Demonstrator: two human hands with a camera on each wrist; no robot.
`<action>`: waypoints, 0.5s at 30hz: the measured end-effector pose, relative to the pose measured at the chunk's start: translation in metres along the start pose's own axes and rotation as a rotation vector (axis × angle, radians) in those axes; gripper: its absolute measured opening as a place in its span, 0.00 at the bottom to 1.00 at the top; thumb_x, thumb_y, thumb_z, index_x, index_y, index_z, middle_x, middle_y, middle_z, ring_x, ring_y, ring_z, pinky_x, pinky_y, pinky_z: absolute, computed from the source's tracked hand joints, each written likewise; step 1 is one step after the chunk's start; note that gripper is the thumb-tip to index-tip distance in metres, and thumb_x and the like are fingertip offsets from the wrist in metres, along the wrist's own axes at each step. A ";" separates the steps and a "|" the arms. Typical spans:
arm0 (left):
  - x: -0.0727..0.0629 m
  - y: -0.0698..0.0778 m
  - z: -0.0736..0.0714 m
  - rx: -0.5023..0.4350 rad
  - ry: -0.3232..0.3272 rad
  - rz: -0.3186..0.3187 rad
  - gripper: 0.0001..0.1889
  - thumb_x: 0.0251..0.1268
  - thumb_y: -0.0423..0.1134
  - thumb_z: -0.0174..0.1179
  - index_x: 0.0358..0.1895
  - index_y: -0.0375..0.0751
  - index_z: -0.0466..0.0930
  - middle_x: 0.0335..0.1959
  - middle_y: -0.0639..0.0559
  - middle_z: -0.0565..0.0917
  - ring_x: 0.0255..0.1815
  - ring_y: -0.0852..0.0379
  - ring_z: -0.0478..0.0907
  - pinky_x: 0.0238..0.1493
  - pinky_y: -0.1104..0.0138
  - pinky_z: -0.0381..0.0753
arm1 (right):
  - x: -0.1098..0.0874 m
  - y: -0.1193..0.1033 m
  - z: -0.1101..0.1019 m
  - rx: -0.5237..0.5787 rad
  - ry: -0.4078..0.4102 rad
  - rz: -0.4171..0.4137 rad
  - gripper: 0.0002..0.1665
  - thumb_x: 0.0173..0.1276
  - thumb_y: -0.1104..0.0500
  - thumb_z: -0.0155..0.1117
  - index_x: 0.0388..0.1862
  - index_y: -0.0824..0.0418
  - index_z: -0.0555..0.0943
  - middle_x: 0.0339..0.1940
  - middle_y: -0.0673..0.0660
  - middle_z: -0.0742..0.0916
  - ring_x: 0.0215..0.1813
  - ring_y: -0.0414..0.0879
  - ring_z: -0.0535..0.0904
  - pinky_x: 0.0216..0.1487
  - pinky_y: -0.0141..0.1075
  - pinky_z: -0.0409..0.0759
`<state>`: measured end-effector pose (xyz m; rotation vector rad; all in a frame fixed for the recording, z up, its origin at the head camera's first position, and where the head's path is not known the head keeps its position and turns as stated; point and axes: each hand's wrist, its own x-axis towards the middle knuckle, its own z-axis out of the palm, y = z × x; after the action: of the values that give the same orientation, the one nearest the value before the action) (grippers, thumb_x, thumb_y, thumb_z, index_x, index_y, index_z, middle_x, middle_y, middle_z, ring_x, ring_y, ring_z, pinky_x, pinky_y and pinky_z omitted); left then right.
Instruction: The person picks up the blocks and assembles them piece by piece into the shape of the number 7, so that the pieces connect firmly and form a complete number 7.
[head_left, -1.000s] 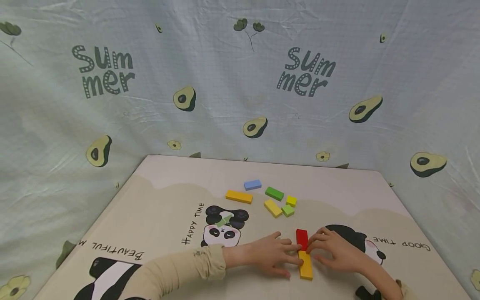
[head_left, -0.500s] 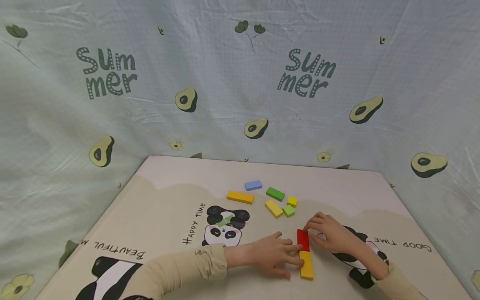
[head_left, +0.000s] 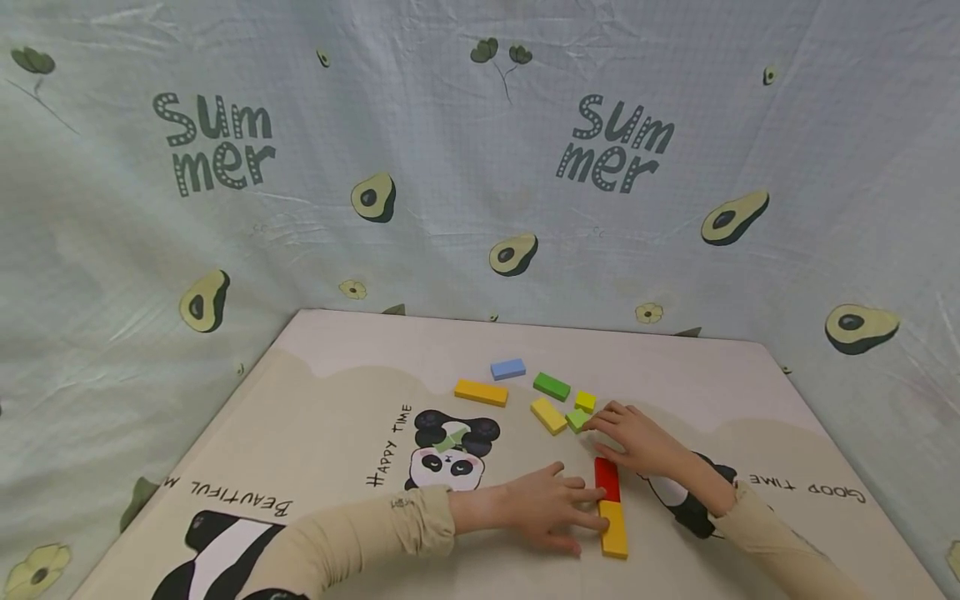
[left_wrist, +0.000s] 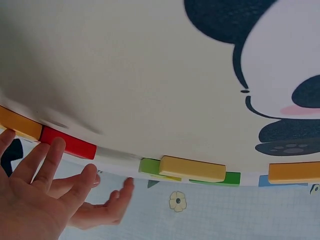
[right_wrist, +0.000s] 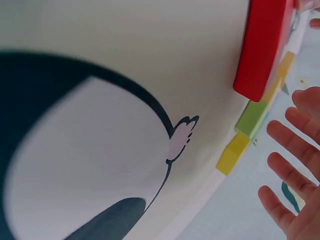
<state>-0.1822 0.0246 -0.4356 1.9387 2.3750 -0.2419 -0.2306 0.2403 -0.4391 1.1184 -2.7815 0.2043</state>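
A red block (head_left: 608, 479) and an orange-yellow block (head_left: 613, 530) lie end to end in a line on the table. My left hand (head_left: 546, 510), fingers spread, touches their left side around the join. Beyond the red block, my right hand (head_left: 641, 440) reaches with loosely bent fingers beside the small light green block (head_left: 577, 420). In the right wrist view those fingers (right_wrist: 288, 136) hold nothing; whether a fingertip touches the light green block cannot be told. A small yellow block (head_left: 585, 401) sits just behind it.
Farther back lie a pale yellow block (head_left: 549, 416), a green block (head_left: 552, 386), a blue block (head_left: 507, 368) and a long orange block (head_left: 481, 393). A panda-printed cover (head_left: 337, 433) spreads over the table. A curtain with avocado prints (head_left: 442, 125) hangs behind.
My right hand has left the right side of the red block and moved away from me and to the left, up to the light green block. The left hand has stayed in place.
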 end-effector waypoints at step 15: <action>0.002 -0.001 0.002 0.007 -0.008 0.004 0.27 0.63 0.60 0.42 0.66 0.64 0.57 0.68 0.56 0.60 0.62 0.60 0.63 0.61 0.57 0.65 | 0.043 0.006 0.008 -0.094 -0.080 -0.087 0.33 0.57 0.52 0.63 0.62 0.53 0.67 0.62 0.52 0.73 0.56 0.50 0.67 0.54 0.49 0.70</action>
<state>-0.1839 0.0257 -0.4376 1.9411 2.3687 -0.2572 -0.2659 0.2145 -0.4395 1.2467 -2.7708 0.0189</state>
